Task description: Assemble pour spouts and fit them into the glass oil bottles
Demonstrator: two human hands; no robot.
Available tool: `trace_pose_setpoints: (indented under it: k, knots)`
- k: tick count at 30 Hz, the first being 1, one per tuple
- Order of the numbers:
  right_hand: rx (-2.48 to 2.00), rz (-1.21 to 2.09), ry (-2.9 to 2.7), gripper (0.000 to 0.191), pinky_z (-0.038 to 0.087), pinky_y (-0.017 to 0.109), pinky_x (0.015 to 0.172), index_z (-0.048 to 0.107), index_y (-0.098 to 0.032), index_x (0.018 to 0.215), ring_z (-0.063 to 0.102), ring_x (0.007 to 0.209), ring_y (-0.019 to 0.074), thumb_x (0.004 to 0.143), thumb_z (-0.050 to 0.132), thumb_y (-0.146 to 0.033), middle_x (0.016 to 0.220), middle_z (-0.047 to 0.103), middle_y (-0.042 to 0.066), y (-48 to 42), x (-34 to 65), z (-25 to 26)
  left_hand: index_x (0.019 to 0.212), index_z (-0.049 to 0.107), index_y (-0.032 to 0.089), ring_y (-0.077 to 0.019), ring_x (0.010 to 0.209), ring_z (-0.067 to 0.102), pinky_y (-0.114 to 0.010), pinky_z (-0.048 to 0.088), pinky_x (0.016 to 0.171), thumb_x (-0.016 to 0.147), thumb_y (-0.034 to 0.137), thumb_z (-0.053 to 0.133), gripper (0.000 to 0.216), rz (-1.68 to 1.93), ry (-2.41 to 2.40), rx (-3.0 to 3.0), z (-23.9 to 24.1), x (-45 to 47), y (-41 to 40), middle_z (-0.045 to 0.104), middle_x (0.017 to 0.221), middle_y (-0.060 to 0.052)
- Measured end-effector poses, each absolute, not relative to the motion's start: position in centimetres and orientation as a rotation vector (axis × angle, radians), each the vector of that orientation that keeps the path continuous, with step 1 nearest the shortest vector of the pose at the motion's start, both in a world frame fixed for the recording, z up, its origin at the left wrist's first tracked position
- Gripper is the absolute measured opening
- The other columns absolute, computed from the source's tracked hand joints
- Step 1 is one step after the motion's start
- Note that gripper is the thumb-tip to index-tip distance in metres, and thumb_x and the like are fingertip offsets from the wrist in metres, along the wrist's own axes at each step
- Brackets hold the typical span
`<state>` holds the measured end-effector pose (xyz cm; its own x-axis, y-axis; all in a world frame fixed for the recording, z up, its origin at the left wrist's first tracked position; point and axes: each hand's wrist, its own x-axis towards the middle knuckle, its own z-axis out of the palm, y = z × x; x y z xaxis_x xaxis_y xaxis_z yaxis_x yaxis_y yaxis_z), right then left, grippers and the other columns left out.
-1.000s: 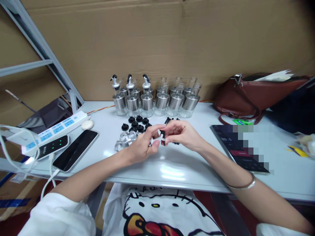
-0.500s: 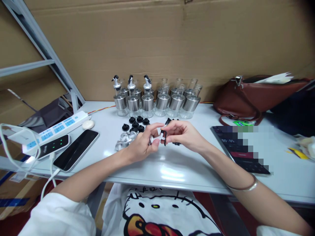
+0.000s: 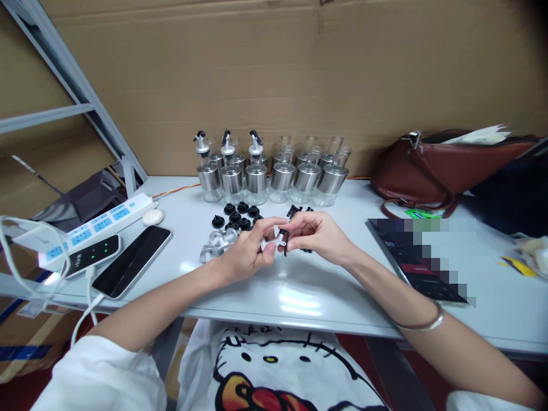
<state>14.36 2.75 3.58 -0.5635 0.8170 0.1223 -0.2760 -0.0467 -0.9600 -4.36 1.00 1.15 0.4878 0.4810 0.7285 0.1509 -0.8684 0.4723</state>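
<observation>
- Though crowded with glass toward the upper middle of the frame, pale and glossy toward the lower middle: table (image 3: 244, 297).
- At upper middle, 6 steel-banded glass bottles (image 3: 282, 175) in a front row, with silver-and-black pourers (image 3: 228, 149) on 3 at left.
- Just left of mid-frame, left hand (image 3: 246, 251): curled nearly closed, with thumb and forefinger clamped on silver spout (image 3: 270, 242).
- Just right of mid-frame, right hand (image 3: 319, 237): narrowed to a fingertip pinch on black lever (image 3: 285, 250), with other fingers loosely bent.
- Near left hand, toward upper left: heaps of black stoppers (image 3: 229, 209) and loose silver fittings (image 3: 209, 253).
- Silver spout: at mid-frame, between both hands, smooth and pale; long axis roughly sideways, wide end within left hand, narrow end toward right hand.
- Black lever: just right of silver spout's narrow end, nearer to right hand; dark, thin, long axis roughly up and down the frame, crosswise to silver spout. Cannot tell whether joined; too small and partly covered by fingertips.
</observation>
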Motion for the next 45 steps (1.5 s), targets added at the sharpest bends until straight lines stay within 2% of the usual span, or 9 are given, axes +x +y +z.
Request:
trace_pose_setpoints:
  k: [12, 22, 34, 39, 45]
  knots:
    - [-0.534, 1.686, -1.411, 0.024, 0.057, 0.016, 0.054, 0.069, -0.017, 0.067, 0.07, 0.054, 0.0104, 0.052, 0.086, -0.01, 0.061, 0.072, -0.003, 2.4, 14.0, 3.3, 0.129, 0.034, 0.022, -0.0087, 0.058, 0.037, -0.019, 0.038, 0.056, 0.099, 0.031, 0.03, 0.032, 1.358, 0.475, 2.45, 1.1, -4.1, 0.6, 0.041, 0.072, 0.005]
    - [-0.686, 1.52, -1.582, 0.032, 0.056, 0.02, 0.06, 0.065, -0.018, 0.084, 0.067, 0.06, 0.009, 0.058, 0.083, -0.014, 0.067, 0.07, -0.004, 2.1, 14.3, 4.1, 0.131, 0.03, 0.022, -0.0095, 0.059, 0.043, -0.022, 0.041, 0.058, 0.098, 0.038, 0.033, 0.037, 1.304, 0.693, 2.44, 1.2, -4.5, 1.1, 0.042, 0.073, 0.004]
    - [-0.723, 1.334, -1.696, 0.032, 0.052, 0.026, 0.063, 0.065, -0.019, 0.09, 0.061, 0.061, 0.0109, 0.062, 0.082, -0.021, 0.068, 0.066, -0.003, 2.3, 14.2, 3.6, 0.133, 0.025, 0.024, -0.008, 0.056, 0.041, -0.021, 0.04, 0.056, 0.098, 0.044, 0.035, 0.042, 1.185, 0.746, 2.435, 1.0, -4.5, 1.0, 0.045, 0.08, 0.003]
    - [-0.713, 1.156, -1.751, 0.03, 0.052, 0.03, 0.074, 0.068, -0.021, 0.089, 0.062, 0.075, 0.015, 0.063, 0.083, -0.028, 0.085, 0.069, 0.002, 2.4, 13.9, 3.0, 0.134, 0.024, 0.026, -0.0108, 0.067, 0.05, -0.026, 0.047, 0.065, 0.094, 0.047, 0.044, 0.049, 1.114, 0.707, 2.429, 1.0, -4.3, 1.1, 0.052, 0.1, -0.004]
    - [-0.777, 1.191, -1.821, 0.037, 0.05, 0.033, 0.074, 0.063, -0.019, 0.089, 0.062, 0.074, 0.0172, 0.061, 0.084, -0.032, 0.08, 0.067, 0.001, 2.2, 14.1, 3.2, 0.134, 0.022, 0.026, -0.007, 0.057, 0.045, -0.022, 0.044, 0.054, 0.078, 0.057, 0.064, 0.076, 1.031, 0.667, 2.339, 0.9, -4.4, 1.1, 0.053, 0.101, -0.004]
